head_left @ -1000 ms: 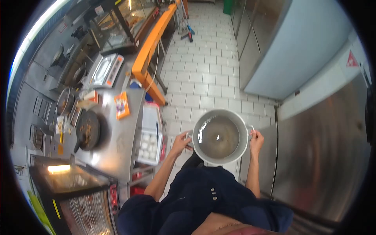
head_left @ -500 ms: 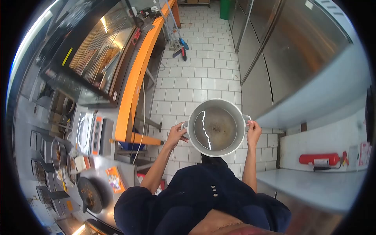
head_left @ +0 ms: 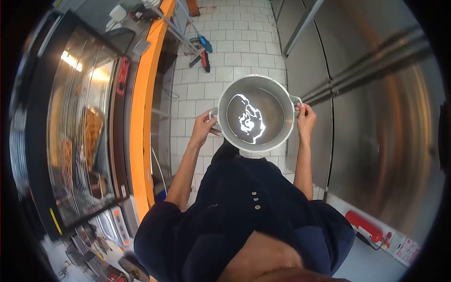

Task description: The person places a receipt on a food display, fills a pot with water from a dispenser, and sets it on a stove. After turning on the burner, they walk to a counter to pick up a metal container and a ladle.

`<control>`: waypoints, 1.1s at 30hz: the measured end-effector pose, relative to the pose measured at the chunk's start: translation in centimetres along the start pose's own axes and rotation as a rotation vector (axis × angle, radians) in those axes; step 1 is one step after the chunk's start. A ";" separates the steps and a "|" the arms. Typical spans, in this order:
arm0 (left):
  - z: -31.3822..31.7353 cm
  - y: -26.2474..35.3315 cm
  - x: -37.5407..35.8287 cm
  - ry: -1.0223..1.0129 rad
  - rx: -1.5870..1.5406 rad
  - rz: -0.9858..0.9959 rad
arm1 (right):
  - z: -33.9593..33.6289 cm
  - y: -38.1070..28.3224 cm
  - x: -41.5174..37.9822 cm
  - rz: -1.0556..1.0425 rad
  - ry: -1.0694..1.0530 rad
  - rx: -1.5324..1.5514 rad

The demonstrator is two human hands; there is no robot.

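Note:
A large grey metal stockpot (head_left: 256,146) hangs level in front of my body, carried by its two side handles. Murky liquid (head_left: 275,110) lies inside it, with bright light reflections on its surface. My left hand (head_left: 205,126) is closed around the left handle. On the other side, my right hand (head_left: 306,117) grips the right handle, thumb on top. Some of the fingers are hidden behind the handles and the pot's wall.
To the left runs a counter with an orange edge (head_left: 144,117), bearing a glass food warmer (head_left: 82,131). Tall steel doors (head_left: 376,131) line the right. Brushes (head_left: 202,51) stand on the tiled floor (head_left: 235,47) ahead. A fire extinguisher (head_left: 364,226) is at lower right.
I have moved forward along the aisle with the pot; the food warmer and extinguisher now appear further back. The liquid's reflections have changed shape. Both hands keep their hold.

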State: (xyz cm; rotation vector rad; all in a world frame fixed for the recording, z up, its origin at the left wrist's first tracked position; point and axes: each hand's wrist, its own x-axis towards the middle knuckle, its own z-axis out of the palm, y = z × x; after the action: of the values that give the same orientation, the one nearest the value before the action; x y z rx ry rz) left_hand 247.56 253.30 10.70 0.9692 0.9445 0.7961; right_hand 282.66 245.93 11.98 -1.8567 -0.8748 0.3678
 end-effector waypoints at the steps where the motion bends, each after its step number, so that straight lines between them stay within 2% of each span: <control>1: -0.6 1.0 3.4 -0.039 0.015 -0.033 | 1.8 -0.1 2.8 0.010 0.006 -0.003; 4: -1.5 5.1 13.7 -0.021 0.012 -0.045 | 7.5 -1.6 12.3 -0.002 0.030 -0.036; 8: -2.2 9.3 27.1 -0.077 0.033 -0.057 | 12.9 -3.4 22.8 0.136 0.033 -0.078; 12: -3.0 13.7 40.5 -0.083 0.025 -0.018 | 20.0 -2.9 34.7 0.055 0.081 -0.018; 17: -5.4 17.8 57.7 -0.056 0.028 -0.043 | 29.9 -4.5 50.0 0.097 0.055 -0.034; 20: -6.1 21.0 67.5 -0.033 0.026 -0.102 | 35.4 -4.5 60.5 -0.044 0.076 -0.031; 26: -8.0 28.6 86.4 0.034 -0.089 -0.070 | 46.3 -12.7 79.7 0.031 -0.036 -0.005; 33: -11.2 36.3 110.2 0.062 -0.097 -0.046 | 61.3 -14.7 103.0 -0.118 -0.025 0.005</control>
State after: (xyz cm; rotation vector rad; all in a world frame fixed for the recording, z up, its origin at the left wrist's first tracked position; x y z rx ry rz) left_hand 274.44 366.71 9.50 0.8400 0.9691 0.8299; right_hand 311.15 363.29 11.13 -1.7898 -0.9943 0.3201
